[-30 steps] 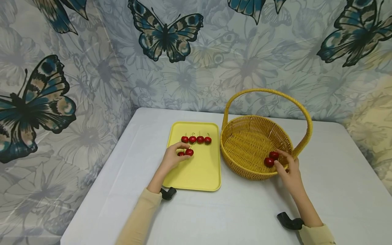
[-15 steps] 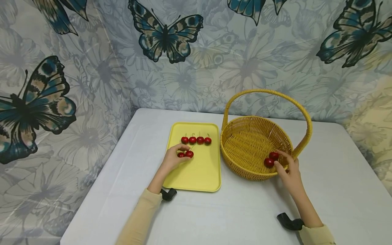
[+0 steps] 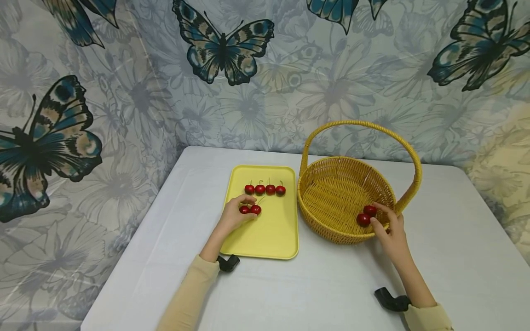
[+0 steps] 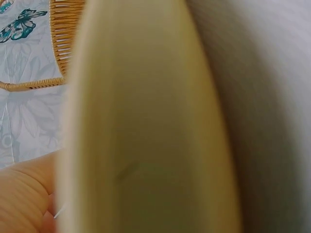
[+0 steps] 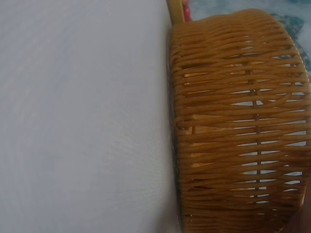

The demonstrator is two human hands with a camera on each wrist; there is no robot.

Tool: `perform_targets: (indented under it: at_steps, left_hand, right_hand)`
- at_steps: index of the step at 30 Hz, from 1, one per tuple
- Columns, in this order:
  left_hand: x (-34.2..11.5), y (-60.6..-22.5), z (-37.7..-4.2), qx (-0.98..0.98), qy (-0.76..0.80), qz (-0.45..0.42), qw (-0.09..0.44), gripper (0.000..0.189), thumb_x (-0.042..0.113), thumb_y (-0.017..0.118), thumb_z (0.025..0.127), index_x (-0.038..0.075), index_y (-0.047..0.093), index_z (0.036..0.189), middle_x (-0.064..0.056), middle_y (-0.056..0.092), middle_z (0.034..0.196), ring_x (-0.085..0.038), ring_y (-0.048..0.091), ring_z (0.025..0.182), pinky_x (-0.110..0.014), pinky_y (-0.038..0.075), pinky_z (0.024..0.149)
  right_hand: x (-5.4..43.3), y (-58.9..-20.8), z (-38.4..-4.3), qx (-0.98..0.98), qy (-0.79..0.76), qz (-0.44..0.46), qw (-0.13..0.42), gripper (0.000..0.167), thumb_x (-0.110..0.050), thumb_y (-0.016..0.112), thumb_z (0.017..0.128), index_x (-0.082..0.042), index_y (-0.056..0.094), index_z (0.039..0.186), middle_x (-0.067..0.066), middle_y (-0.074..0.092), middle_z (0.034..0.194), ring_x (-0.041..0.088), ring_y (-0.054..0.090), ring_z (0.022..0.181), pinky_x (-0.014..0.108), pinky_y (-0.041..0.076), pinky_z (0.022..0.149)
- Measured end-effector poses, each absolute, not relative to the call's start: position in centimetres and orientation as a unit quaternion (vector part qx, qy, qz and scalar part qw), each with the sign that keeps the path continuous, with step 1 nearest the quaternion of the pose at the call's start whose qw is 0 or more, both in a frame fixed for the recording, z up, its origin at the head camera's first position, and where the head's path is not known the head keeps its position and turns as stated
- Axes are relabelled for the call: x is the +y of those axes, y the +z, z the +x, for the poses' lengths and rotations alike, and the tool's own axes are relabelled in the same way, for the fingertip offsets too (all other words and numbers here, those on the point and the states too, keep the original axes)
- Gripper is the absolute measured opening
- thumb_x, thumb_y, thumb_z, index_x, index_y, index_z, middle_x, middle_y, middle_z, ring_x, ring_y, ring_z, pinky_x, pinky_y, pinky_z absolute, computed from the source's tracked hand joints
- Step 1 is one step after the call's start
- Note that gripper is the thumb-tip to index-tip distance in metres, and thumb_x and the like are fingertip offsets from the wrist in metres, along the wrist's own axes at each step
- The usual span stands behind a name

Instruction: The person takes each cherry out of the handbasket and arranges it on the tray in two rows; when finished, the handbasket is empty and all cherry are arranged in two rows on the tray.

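Note:
Over the yellow tray (image 3: 269, 239), my left hand (image 3: 233, 216) pinches a red cherry (image 3: 256, 209) between thumb and index finger. Beside it, another cherry (image 3: 244, 209) is partly covered by the hand. Behind these, several cherries with stems (image 3: 270, 189) form a row on the tray. My right hand (image 3: 391, 232) reaches over the near right rim of the wicker basket (image 3: 331, 193); its thumb and index finger hold a cherry (image 3: 370, 211). Another cherry (image 3: 364, 219) lies against that one. Neither wrist view shows the fingertips' contact.
A tall handle (image 3: 364, 122) arches over the basket, just right of the tray. Both stand on a white-covered table (image 3: 306, 294). A butterfly-patterned cloth (image 3: 256, 105) hangs behind. Black wrist camera mounts (image 3: 392, 299) sit at both wrists.
My left hand has lowered slightly toward the tray with its cherry, which now sits level with the cherry beside it. The right hand and the cherries in the basket have stayed in place.

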State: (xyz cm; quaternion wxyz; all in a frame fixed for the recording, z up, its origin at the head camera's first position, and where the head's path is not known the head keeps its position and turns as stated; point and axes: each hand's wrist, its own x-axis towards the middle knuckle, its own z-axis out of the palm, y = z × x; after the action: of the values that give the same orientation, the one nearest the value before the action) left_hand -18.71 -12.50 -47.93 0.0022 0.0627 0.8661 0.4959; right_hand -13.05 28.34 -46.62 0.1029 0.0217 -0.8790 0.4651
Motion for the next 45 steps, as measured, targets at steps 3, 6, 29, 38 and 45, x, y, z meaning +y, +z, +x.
perform_targets:
  at_steps: [3,6,29,38,45]
  left_hand:
    - [-12.5,-48.0,-18.7,0.867,0.494,0.063,0.001,0.037,0.003,0.078,0.071,0.01,0.066,0.106,-0.006,0.066,0.101,-0.022,0.06,0.098,-0.038,0.047,0.088]
    - [-12.5,-48.0,-18.8,0.868,0.493,0.06,0.003,0.038,0.003,0.079,0.07,0.01,0.066,0.105,-0.006,0.066,0.101,-0.022,0.06,0.098,-0.038,0.047,0.088]
    - [-12.5,-48.0,-18.8,0.874,0.481,0.064,0.005,0.04,0.005,0.08,0.07,0.012,0.065,0.107,-0.004,0.066,0.104,-0.023,0.06,0.101,-0.039,0.045,0.092]
    - [-12.5,-47.3,-18.6,0.868,0.492,0.069,0.011,0.04,0.003,0.079,0.071,0.009,0.065,0.108,-0.007,0.064,0.107,-0.027,0.058,0.104,-0.04,0.046,0.091]
    - [-12.6,-46.5,-18.4,0.861,0.5,0.092,0.0,0.038,0.0,0.076,0.073,0.004,0.064,0.109,-0.009,0.063,0.109,-0.028,0.053,0.11,-0.043,0.045,0.093]
  right_hand:
    - [28.3,-46.6,-13.0,-0.879,0.466,0.019,0.1,0.047,-0.023,0.046,0.096,-0.009,0.037,0.14,0.033,0.016,0.141,0.052,0.027,0.118,0.066,0.033,0.073]
    - [28.3,-46.6,-13.0,-0.878,0.468,0.018,0.099,0.047,-0.023,0.046,0.096,-0.009,0.037,0.14,0.033,0.016,0.141,0.052,0.026,0.119,0.068,0.031,0.074]
    - [28.1,-46.4,-13.0,-0.885,0.453,0.02,0.106,0.047,-0.023,0.046,0.095,-0.009,0.038,0.139,0.032,0.021,0.137,0.045,0.031,0.11,0.046,0.034,0.068]
    - [28.1,-46.4,-13.0,-0.884,0.455,0.02,0.107,0.047,-0.023,0.046,0.095,-0.008,0.038,0.139,0.033,0.02,0.137,0.046,0.031,0.111,0.051,0.035,0.068]
    - [28.2,-46.5,-12.9,-0.884,0.454,0.019,0.108,0.047,-0.022,0.046,0.095,-0.008,0.038,0.139,0.033,0.021,0.137,0.044,0.032,0.109,0.046,0.035,0.067]
